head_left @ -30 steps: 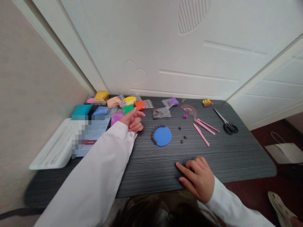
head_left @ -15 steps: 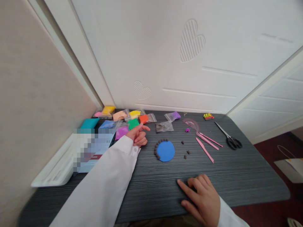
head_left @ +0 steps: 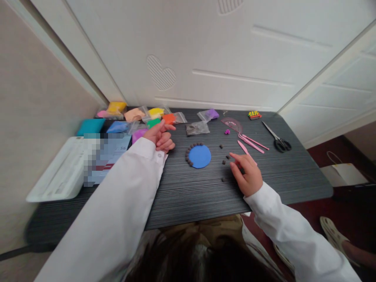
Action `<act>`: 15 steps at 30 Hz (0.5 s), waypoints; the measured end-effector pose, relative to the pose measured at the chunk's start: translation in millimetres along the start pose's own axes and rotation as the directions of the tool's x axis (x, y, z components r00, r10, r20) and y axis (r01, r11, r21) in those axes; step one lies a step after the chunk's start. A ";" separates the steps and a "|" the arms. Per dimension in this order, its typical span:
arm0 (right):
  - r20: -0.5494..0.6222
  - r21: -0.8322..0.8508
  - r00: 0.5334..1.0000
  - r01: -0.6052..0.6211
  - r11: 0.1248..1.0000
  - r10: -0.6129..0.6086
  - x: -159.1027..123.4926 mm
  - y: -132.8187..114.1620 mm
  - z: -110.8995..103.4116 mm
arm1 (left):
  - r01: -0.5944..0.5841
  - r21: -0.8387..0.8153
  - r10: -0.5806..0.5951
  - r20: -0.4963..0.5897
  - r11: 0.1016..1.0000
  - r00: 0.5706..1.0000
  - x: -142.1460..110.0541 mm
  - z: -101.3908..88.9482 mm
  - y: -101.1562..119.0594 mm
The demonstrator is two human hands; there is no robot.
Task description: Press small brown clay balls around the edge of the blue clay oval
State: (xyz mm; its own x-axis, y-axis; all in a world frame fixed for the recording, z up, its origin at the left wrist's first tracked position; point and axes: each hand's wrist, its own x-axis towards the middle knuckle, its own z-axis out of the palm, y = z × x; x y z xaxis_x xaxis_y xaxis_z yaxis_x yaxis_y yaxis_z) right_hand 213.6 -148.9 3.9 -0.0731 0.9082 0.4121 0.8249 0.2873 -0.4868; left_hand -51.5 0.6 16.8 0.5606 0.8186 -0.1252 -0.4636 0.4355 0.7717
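Note:
A flat blue clay disc (head_left: 200, 156) lies on the dark table, with small dark clay balls (head_left: 188, 155) along its left and upper edge. Several loose dark clay bits (head_left: 221, 146) are scattered to its right. My right hand (head_left: 248, 174) is beside these bits, its index fingertip next to one of them; thumb and index are apart, holding nothing visible. My left hand (head_left: 161, 138) hovers or rests left of the disc, near the green clay pack (head_left: 153, 123). Its index finger points out, the other fingers loosely curled, nothing seen in it.
Bagged clay in several colours lines the back left, with a grey-brown bag (head_left: 197, 128) behind the disc. Pink tools (head_left: 252, 143), a protractor (head_left: 233, 124), scissors (head_left: 277, 139) and a small flowered piece (head_left: 254, 114) lie right. A white tray (head_left: 58, 168) and a screen (head_left: 113, 156) are left.
My right hand has moved forward from the table's front to the loose clay bits. Another dark bit now shows near where its fingertip was. The view has tilted down; my left hand keeps its pose.

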 end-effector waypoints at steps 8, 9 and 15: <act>0.406 -0.143 0.784 0.562 0.815 -0.469 25.2 -27.7 2.5 | 0.021 0.012 -0.022 0.042 1.000 0.999 2.0 -0.8 1.1; 0.467 -0.133 0.738 0.603 0.787 -0.487 26.4 -32.6 2.6 | 0.018 0.007 -0.018 0.049 1.000 0.999 2.4 -1.0 0.9; 0.512 -0.135 0.694 0.647 0.750 -0.506 38.1 -34.7 6.3 | 0.035 -0.019 -0.034 0.056 0.999 0.998 3.6 -1.9 0.1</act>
State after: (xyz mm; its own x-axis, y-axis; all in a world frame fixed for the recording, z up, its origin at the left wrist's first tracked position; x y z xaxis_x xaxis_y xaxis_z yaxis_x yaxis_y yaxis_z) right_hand 178.6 -122.3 31.6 -0.7553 0.6407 0.1380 0.6475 0.7621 0.0053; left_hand -50.8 4.3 15.2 0.6134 0.7811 -0.1163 -0.4568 0.4711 0.7546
